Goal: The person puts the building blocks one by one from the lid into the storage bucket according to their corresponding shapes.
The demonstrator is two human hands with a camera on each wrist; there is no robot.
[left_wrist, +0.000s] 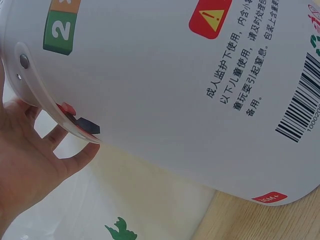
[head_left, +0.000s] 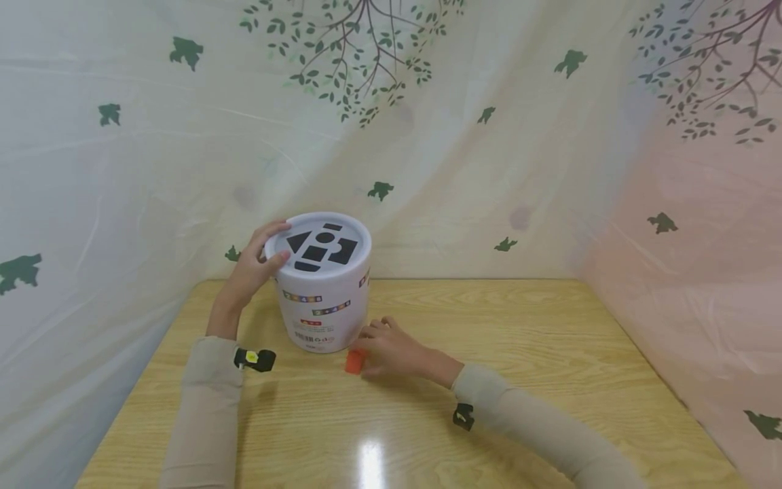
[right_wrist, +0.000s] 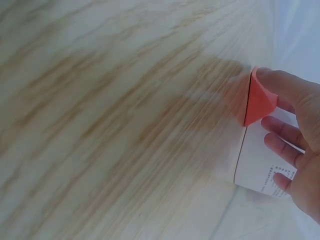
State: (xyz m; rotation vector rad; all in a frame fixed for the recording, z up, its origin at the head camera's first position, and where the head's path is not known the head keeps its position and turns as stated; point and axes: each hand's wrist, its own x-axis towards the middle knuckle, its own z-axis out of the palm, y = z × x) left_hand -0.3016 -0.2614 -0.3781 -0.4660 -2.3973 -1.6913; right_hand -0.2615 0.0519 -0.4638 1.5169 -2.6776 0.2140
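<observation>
A white shape-sorter bucket (head_left: 326, 309) stands upright on the table, its lid (head_left: 337, 266) cut with several dark shaped holes. My left hand (head_left: 250, 268) holds the bucket's upper edge from the left, thumb over the lid and fingers around the side. In the left wrist view those fingers reach past the white strap handle (left_wrist: 50, 107). Low in front of the bucket, my right hand (head_left: 394, 350) pinches a small orange-red block (head_left: 354, 361) at the table surface. The right wrist view shows the thumb on the block (right_wrist: 259, 102), the other fingers curved beside the bucket wall.
The wood-grain table (head_left: 501, 339) extends to the right and toward me. A pale curtain (head_left: 458, 170) printed with leaves and branches hangs behind the table and along both sides. A black wrist camera (head_left: 255, 360) sits on my left sleeve.
</observation>
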